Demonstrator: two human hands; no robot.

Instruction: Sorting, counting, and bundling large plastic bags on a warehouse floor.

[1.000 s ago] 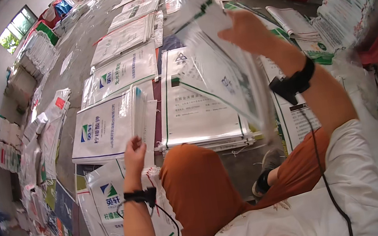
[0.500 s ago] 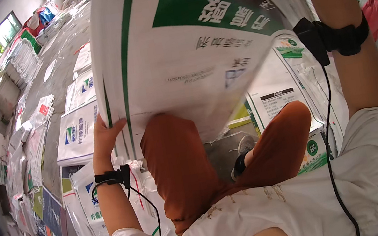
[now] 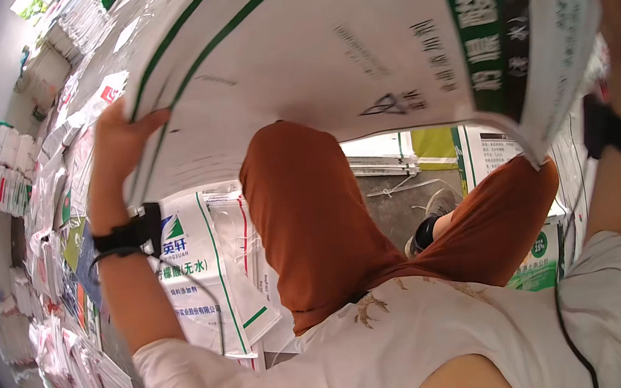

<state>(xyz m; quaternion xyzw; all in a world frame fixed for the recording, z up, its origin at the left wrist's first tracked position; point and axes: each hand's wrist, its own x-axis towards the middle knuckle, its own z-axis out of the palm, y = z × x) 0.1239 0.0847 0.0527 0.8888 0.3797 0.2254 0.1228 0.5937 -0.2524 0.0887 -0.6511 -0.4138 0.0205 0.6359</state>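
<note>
A large white woven sack with green stripes and a green-and-black printed panel spreads sideways between my hands, its middle above and against my raised left knee. My left hand is closed on the sack's left edge, the thumb lying over the front and the other fingers hidden. On the far right, my right hand grips the opposite edge near the printed panel; its fingers are partly blurred. The sack's lower edge bows down toward my right knee. Black straps circle both my wrists.
Flat white printed sacks lie beside my left leg. A green-and-white sack lies by my right knee. Beyond my left arm, loose sacks cover the floor, and bundled stacks stand along the wall. Cables hang from both wrist straps.
The sack has turned from a steep slant to a wider sideways spread. My left hand has moved up and left with its edge, while my right hand has swung out to the right.
</note>
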